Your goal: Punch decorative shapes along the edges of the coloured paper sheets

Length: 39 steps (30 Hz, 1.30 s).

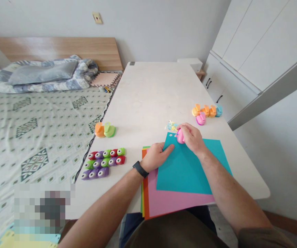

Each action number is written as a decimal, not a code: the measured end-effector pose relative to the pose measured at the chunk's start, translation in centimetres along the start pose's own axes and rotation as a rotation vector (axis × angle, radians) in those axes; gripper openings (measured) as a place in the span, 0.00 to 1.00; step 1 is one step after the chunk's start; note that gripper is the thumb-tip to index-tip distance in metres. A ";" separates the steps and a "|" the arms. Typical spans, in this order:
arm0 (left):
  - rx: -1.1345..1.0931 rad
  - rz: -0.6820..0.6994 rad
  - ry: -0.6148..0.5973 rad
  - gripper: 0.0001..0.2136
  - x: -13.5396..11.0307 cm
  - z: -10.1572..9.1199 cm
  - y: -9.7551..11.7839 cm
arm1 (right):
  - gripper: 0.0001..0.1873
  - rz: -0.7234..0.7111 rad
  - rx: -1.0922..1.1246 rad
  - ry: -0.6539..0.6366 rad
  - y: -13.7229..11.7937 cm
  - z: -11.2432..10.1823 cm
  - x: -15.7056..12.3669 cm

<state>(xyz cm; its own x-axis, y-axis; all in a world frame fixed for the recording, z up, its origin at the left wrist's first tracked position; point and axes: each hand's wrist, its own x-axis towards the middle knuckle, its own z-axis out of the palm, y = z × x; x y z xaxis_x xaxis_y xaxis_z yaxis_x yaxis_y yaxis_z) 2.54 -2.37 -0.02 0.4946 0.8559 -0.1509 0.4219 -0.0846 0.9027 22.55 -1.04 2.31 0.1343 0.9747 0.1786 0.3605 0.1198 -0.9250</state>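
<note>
1. The white bench (148, 89) carries a teal sheet (187, 168) lying over a pink sheet (179, 198).
2. The left hand (155, 157) rests on the teal sheet's left edge, its grip spread flat.
3. The right hand (191, 138) has its grip pinched around a pink craft punch (180, 136), which sits on the sheet's far edge.

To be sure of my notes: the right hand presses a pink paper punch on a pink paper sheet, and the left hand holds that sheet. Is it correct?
No: the sheet under the pink paper punch is teal, not pink, as the head view shows. The right hand presses the punch and the left hand holds that teal sheet.
</note>
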 end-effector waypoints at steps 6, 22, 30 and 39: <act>-0.003 -0.012 0.026 0.26 0.1 -0.1 0.3 | 0.19 0.019 0.030 0.001 0.4 0.1 0.0; -0.005 0.009 0.067 0.25 -0.3 -0.3 1.1 | 0.21 -0.013 -0.046 0.017 1.0 0.0 -0.1; -0.043 -0.020 0.042 0.25 -0.2 -0.1 0.7 | 0.21 -0.009 -0.074 0.022 0.8 0.0 0.0; -0.038 -0.017 0.027 0.26 -0.1 -0.1 0.4 | 0.21 -0.015 -0.068 0.018 1.1 0.0 0.0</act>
<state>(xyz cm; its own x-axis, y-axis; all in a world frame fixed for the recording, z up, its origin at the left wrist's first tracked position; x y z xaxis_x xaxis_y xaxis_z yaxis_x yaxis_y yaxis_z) 2.64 -2.44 0.41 0.4668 0.8704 -0.1565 0.4012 -0.0508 0.9146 22.91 -0.93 1.30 0.1443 0.9694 0.1989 0.4243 0.1210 -0.8974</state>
